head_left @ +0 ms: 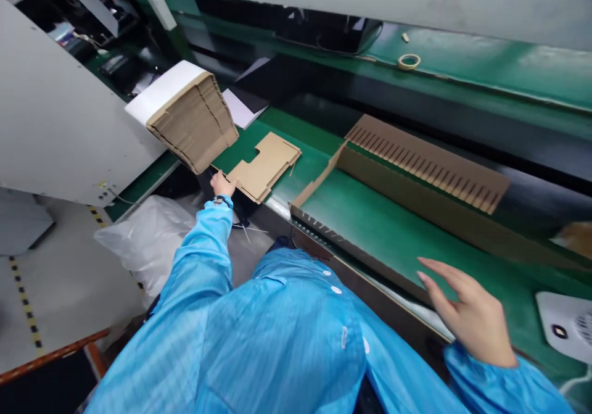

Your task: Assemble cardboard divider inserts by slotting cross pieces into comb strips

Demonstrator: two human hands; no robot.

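My left hand [222, 184] is closed at the near left corner of a flat brown cardboard piece [267, 166] with a notch cut in one side. Its fingertips are partly hidden. The piece lies on the green bench, apparently with another layer under it. To the right, my right hand [472, 309] hovers with thumb and fingers apart and nothing between them. It is nearest to a long cardboard frame [398, 195], whose near wall has a row of slots. Behind the frame's far wall rests a slotted cardboard strip [430, 164].
A stack of folded cardboard [194, 124] with a white top stands on the left. A tape roll [409, 62] sits on the back ledge. At the right edge is a white device [567, 324] with a grille. A clear plastic bag [148, 235] is below the bench.
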